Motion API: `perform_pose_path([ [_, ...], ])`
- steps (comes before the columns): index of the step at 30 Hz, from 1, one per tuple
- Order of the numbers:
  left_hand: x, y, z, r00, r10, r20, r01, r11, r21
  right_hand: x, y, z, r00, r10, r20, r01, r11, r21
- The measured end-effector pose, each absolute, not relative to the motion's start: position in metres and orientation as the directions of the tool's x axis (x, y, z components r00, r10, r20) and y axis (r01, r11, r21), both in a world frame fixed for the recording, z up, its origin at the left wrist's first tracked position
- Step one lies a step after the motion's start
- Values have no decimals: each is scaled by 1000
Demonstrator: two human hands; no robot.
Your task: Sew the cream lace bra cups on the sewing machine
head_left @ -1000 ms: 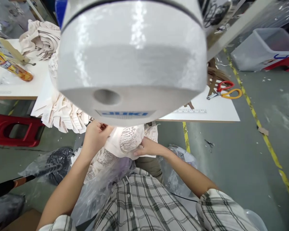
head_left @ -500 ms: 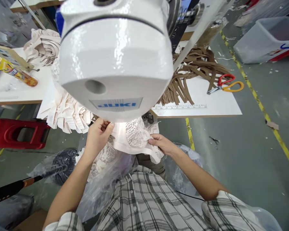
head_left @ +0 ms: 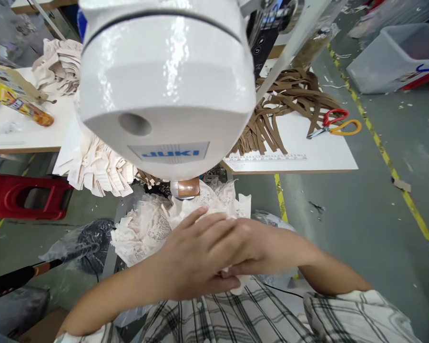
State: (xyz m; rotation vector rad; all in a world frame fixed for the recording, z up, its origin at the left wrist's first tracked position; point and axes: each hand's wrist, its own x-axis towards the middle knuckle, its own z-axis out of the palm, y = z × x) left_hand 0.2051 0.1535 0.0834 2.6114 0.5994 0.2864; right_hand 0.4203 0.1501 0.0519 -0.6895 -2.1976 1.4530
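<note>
A cream lace bra (head_left: 209,197) is bunched at the sewing machine (head_left: 168,95), just below its white head marked JUKI. My left hand (head_left: 200,255) is closed on the fabric, its fingers lying across my right hand, with its thumb lower down. Partly covered by it, my right hand (head_left: 264,243) also grips the bra; most of its fingertips are hidden. A bit of cream cloth shows beneath both hands. More cream lace pieces (head_left: 143,228) are heaped to the left of the machine head.
Brown fabric strips (head_left: 264,128) and scissors with red and orange handles (head_left: 334,125) lie on the right table, beside a clear ruler (head_left: 268,158). Stacked cream strips (head_left: 100,166) hang over the left table edge. A red stool (head_left: 25,196) stands at left, a plastic bin (head_left: 389,62) at far right.
My hands have come together from either side of the bra, the left crossing over the right. The bra is now bunched and drawn towards me, and a copper-coloured part below the machine head shows.
</note>
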Motion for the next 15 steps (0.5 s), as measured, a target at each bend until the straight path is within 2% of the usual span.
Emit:
perform_pose_path([
  [2, 197, 163, 78, 812, 567, -141, 540, -635, 553, 415, 154, 60, -815, 579, 32, 202, 336, -920],
  [5, 178, 184, 72, 626, 722, -293, 691, -340, 638, 412, 167, 54, -656, 748, -98, 378, 213, -901],
  [7, 168, 197, 71, 496, 805, -325, 706, -156, 691, 409, 181, 45, -563, 821, -99, 439, 196, -877],
  [10, 161, 215, 70, 297, 887, -354, 730, 28, 683, 403, 203, 34, -507, 860, -54, 444, 207, -872],
  [12, 160, 224, 68, 218, 918, -332, 733, 71, 677, 399, 215, 31, -444, 891, -90, 441, 130, -888],
  [15, 159, 234, 60, 195, 947, -254, 720, 37, 693, 397, 228, 33, -376, 913, -159, 452, 31, -892],
])
